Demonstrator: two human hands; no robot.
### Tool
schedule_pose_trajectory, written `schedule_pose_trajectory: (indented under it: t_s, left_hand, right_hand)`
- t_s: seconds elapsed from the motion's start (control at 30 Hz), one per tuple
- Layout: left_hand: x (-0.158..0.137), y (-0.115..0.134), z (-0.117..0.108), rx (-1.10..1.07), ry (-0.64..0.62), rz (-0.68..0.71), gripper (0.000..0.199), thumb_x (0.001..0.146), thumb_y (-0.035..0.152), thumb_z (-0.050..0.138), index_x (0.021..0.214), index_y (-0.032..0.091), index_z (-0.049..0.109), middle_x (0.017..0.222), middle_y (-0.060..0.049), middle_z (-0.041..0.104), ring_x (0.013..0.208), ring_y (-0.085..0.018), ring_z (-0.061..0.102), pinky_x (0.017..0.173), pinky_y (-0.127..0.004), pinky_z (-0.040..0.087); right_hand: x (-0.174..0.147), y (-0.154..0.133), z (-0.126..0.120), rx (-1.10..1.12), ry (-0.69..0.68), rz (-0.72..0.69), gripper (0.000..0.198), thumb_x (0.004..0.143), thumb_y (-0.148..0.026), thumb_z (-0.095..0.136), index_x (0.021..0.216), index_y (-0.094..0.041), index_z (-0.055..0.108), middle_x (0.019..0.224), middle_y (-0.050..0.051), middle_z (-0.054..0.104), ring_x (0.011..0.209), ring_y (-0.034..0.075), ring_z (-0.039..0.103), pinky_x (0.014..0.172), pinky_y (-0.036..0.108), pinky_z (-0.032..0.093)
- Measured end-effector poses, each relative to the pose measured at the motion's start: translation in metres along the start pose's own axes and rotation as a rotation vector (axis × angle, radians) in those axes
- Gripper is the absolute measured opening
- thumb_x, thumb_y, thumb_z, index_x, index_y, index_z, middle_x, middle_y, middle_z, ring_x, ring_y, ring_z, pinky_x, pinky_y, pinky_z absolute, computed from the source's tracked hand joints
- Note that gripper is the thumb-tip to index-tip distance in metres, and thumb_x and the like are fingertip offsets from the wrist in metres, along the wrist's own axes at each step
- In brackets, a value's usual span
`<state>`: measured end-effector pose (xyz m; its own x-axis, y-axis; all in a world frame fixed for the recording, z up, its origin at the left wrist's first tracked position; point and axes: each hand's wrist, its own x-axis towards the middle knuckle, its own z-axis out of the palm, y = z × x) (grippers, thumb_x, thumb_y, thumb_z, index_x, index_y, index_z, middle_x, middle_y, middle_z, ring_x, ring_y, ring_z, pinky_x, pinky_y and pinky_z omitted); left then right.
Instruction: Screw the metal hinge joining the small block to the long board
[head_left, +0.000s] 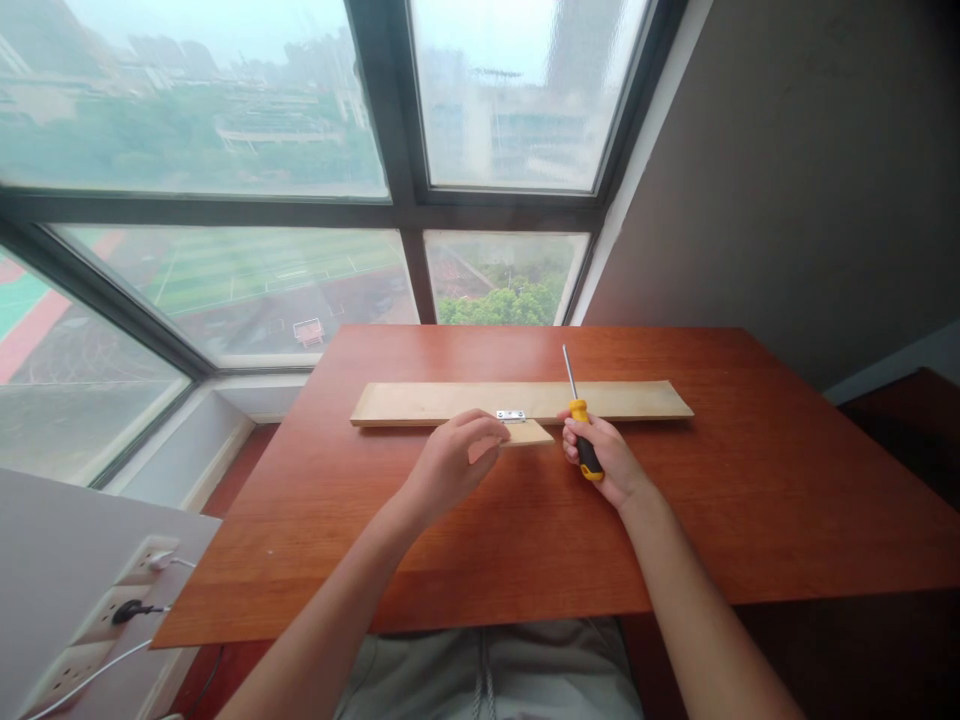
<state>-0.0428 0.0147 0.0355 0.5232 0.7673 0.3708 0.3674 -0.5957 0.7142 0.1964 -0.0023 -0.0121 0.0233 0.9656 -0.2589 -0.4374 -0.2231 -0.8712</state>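
A long pale wooden board (450, 402) lies crosswise on the table. At its near edge sits a metal hinge (511, 415), with a small slant-ended wooden piece (531, 433) projecting from there toward me. My left hand (459, 458) is closed, thumb and fingers pinching the left end of this small piece and hiding part of it. In my right hand (611, 462) is a screwdriver (583, 430) with a yellow and black handle, fingers wrapped round it. Its metal shaft points up and away, with the tip apart from the hinge.
The reddish-brown table (300, 560) stretches around the board, its front edge close to my lap. Large windows (285, 270) rise behind, and a sloping wall (787, 180) stands at right. Wall sockets (112, 610) with plugged-in cables are at lower left.
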Motion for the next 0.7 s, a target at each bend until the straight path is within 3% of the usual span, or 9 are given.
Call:
schedule_pose_trajectory:
  t_s: [0.2, 0.4, 0.57, 0.7]
  left_hand:
    - [-0.016, -0.007, 0.01, 0.071, -0.006, 0.03, 0.021, 0.091, 0.018, 0.053, 0.107, 0.023, 0.063, 0.111, -0.009, 0.064, 0.104, -0.02, 0.062, 0.091, -0.034, 0.052]
    - [-0.03, -0.013, 0.008, 0.267, -0.111, 0.062, 0.042, 0.085, 0.011, 0.055, 0.124, 0.026, 0.057, 0.131, -0.01, 0.056, 0.12, -0.024, 0.056, 0.1, -0.039, 0.049]
    - [-0.021, -0.016, -0.006, 0.339, -0.14, 0.088, 0.046, 0.085, 0.012, 0.054, 0.129, 0.026, 0.054, 0.131, -0.011, 0.057, 0.121, -0.026, 0.054, 0.101, -0.043, 0.047]
    - [-0.008, -0.032, -0.014, 0.527, -0.068, -0.022, 0.04, 0.087, 0.016, 0.051, 0.127, 0.024, 0.055, 0.136, -0.013, 0.054, 0.123, -0.03, 0.052, 0.102, -0.051, 0.043]
  right_hand:
    - [-0.002, -0.001, 0.001, -0.009, 0.005, 0.001, 0.026, 0.073, -0.033, 0.074, 0.09, -0.019, 0.061, 0.065, -0.005, 0.05, 0.054, 0.007, 0.044, 0.047, 0.02, 0.033]
    - [-0.002, -0.001, 0.002, -0.061, 0.018, -0.013, 0.027, 0.073, -0.034, 0.073, 0.091, -0.019, 0.061, 0.066, -0.005, 0.051, 0.054, 0.007, 0.045, 0.047, 0.021, 0.034]
    - [-0.003, -0.002, 0.006, -0.166, 0.032, -0.033, 0.03, 0.075, -0.041, 0.072, 0.091, -0.019, 0.061, 0.064, -0.004, 0.053, 0.051, 0.008, 0.047, 0.047, 0.022, 0.036]
    - [-0.001, 0.001, 0.006, -0.264, 0.091, -0.091, 0.036, 0.077, -0.052, 0.067, 0.09, -0.019, 0.061, 0.061, -0.004, 0.054, 0.048, 0.009, 0.048, 0.045, 0.022, 0.037]
